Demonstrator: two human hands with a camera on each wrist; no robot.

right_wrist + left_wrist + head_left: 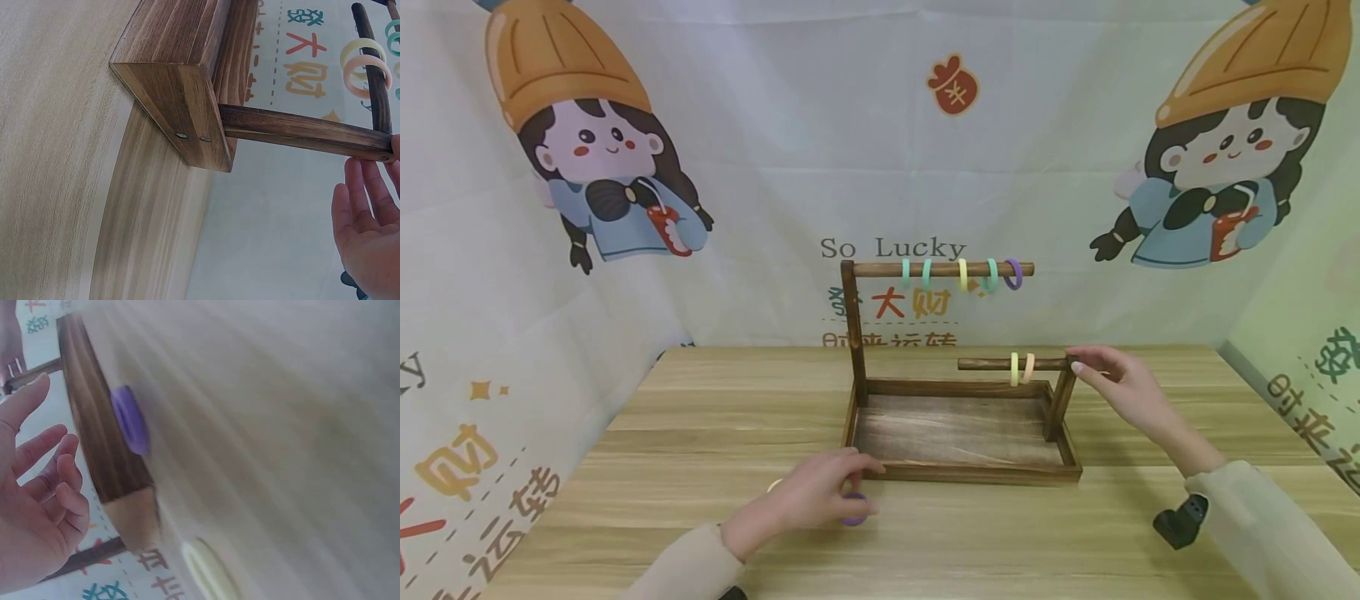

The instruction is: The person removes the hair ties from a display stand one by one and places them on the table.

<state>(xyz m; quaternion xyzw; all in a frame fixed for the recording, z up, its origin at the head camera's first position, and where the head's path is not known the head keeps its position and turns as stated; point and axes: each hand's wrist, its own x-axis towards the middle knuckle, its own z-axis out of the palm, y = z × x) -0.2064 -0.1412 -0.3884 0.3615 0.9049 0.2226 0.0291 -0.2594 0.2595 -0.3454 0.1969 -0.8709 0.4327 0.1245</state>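
My left hand is just above the table at the tray's front left corner, fingers loosely bent and holding nothing. A purple ring lies on the table below it, partly hidden by the fingers in the head view. Close behind that hand, a pale yellow ring also lies on the table. My right hand pinches the top of the short right post of a dark wooden rack. Beside it, a yellow ring and a peach ring hang on the lower bar.
The rack's tall left post carries an upper bar with several rings, green, yellow and purple. Its tray base stands on the wooden table. Printed cloth hangs behind and at both sides.
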